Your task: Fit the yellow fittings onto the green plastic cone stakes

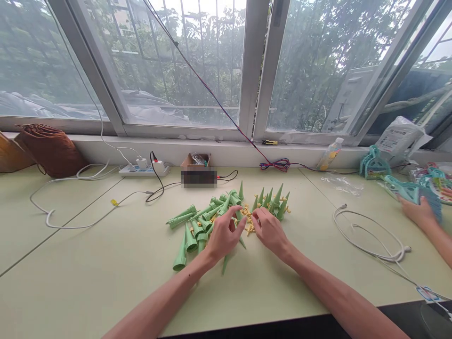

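My left hand [226, 234] hovers at the right side of a loose heap of green plastic cone-shaped spikes [190, 240]. Its thumb and index finger are curved and stand apart, with no held thing visible between them. Facing it, my right hand [271, 231] has its fingers bent and drawn together at a small pile of yellow plastic valve pieces [250, 228]. Whatever its fingertips grip is hidden. Behind the right hand, several green spikes [277, 200] stand upright with points up, some with yellow pieces at their sides.
Another person's hand [422, 213] touches blue plastic items [406, 188] at the right. White cables [370, 254] lie coiled nearby. A power strip [141, 170], a small cardboard box [196, 161], a bottle [330, 154] and a brown bag [51, 149] line the window side.
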{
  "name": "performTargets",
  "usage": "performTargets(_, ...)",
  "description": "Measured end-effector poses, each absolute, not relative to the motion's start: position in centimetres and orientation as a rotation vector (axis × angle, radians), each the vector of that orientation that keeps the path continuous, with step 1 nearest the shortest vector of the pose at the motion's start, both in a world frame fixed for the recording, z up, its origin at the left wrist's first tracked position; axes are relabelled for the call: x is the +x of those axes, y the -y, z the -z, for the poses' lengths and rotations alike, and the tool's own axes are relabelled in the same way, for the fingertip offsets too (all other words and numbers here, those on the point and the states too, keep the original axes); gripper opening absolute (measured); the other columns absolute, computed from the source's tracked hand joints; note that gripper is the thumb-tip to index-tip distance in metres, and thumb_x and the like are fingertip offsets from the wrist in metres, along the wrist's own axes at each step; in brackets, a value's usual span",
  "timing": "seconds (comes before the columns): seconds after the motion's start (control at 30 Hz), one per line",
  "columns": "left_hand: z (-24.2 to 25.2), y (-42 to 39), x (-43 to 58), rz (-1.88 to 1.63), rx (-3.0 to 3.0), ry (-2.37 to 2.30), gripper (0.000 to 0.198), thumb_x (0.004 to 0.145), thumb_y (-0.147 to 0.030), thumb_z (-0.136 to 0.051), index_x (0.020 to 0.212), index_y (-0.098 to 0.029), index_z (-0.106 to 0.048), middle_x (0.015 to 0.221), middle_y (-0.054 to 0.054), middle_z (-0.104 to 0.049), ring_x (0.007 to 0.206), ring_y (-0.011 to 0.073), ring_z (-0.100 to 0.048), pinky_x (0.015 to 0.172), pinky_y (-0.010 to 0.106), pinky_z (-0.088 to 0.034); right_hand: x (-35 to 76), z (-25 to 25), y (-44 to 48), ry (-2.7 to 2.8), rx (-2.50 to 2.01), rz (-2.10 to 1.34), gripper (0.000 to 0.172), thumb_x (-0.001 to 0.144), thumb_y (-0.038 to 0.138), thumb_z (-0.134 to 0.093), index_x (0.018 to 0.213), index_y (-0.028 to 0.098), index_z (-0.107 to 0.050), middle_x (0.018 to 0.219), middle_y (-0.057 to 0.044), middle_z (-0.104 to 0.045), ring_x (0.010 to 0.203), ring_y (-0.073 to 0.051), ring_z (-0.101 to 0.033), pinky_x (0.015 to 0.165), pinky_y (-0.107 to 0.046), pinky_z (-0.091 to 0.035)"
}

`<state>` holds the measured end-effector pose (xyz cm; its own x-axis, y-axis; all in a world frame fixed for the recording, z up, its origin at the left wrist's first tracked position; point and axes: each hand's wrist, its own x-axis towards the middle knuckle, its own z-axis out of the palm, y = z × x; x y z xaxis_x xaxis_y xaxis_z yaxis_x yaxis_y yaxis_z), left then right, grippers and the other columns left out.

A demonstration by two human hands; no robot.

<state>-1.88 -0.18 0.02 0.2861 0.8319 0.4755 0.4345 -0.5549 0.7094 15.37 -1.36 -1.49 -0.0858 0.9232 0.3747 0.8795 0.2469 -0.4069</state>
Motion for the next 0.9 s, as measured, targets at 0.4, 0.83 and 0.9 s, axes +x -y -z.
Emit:
performTargets(0.4,0.1,0.1,-1.8,-1.205,2.111,-1.124,0.033,0.093,-0.042,-0.053,0.117,-0.019,-0.057,0.069,-0.005,-0.055,0.041,0.0061,-0.04,0.05,0.021,-0.039,14.9,1.3,2.0,1.811,-1.222,-0.26,0.021,0.102,0.026,-0.04,0.095,0.019,-0.058,0.088,-0.006,-0.06,0.073,-0.015,-0.057,0.063,-0.024,-0.051)
performTargets(0.83,0.4,0.0,-2.0,-1.174,2.128,-1.098,0.034,0.094,-0.042,-0.052,0.118,-0.019,-0.056,0.076,-0.003,-0.057,0.041,0.005,-0.039,0.048,0.02,-0.039,14.7,0.6,2.6,1.762,-1.09,-0.252,0.019,0.101,0.029,-0.043,0.094,0.021,-0.059,0.088,-0.005,-0.061,0.072,-0.014,-0.06,0.063,-0.025,-0.055)
performTargets(0.9,0.4,0.0,-2.0,-1.171,2.128,-1.093,0.034,0.094,-0.042,-0.052,0.118,-0.019,-0.057,0.076,-0.002,-0.057,0.041,0.0052,-0.039,0.048,0.02,-0.039,14.7,0.6,2.6,1.767,-1.064,-0.244,0.018,0.1,0.027,-0.044,0.094,0.021,-0.059,0.088,-0.005,-0.061,0.071,-0.014,-0.06,0.062,-0.025,-0.055)
